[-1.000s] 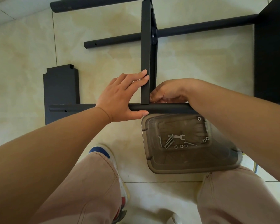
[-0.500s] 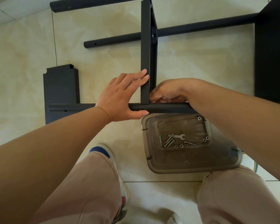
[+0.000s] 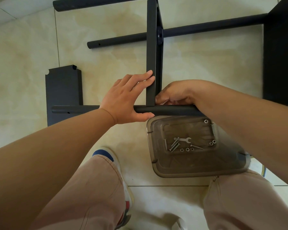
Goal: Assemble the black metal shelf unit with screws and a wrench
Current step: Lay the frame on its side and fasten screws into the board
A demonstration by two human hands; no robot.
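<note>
A black round tube (image 3: 170, 111) lies across the floor in front of me. A black shelf panel (image 3: 151, 47) stands on edge and meets that tube at a right angle. My left hand (image 3: 123, 98) lies over the tube with straight fingers pressed against the panel's side and the thumb under the tube. My right hand (image 3: 176, 93) is curled at the joint on the panel's right, fingertips pinched together on something small that stays hidden. A small silver wrench (image 3: 184, 139), several screws (image 3: 174, 145) and nuts (image 3: 187, 149) lie in a smoky plastic tray (image 3: 198, 170).
A flat black panel (image 3: 63, 87) lies on the tiles at left, under the tube's end. Two more black tubes (image 3: 123, 39) (image 3: 90, 2) run across farther back. A large black panel (image 3: 281, 55) fills the right edge. My knees and a shoe (image 3: 106, 155) are below.
</note>
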